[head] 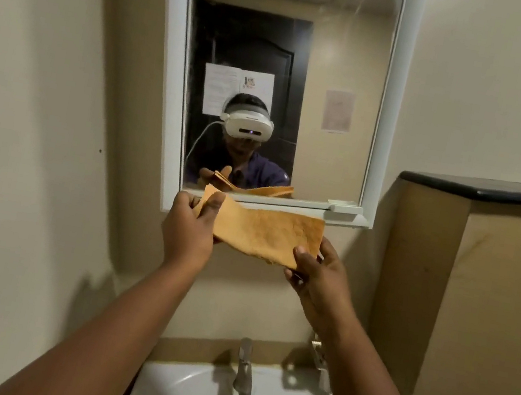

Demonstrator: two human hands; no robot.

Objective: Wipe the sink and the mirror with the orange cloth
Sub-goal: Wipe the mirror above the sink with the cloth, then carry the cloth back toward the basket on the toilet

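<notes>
orange cloth (263, 234) is stretched in the air just below the mirror (343, 72), above the sink (183, 389); left hand (189, 226) pinches one end, right hand (315, 273) pinches the other. risk: thin edge grips, so a hard pull could drop it into the sink. swiping flat-stretched likely smears the glass or snags the little shelf (344, 208) on the mirror frame.

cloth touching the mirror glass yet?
No, both hands, left and right, hold the orange cloth stretched in the air below the mirror.
</notes>
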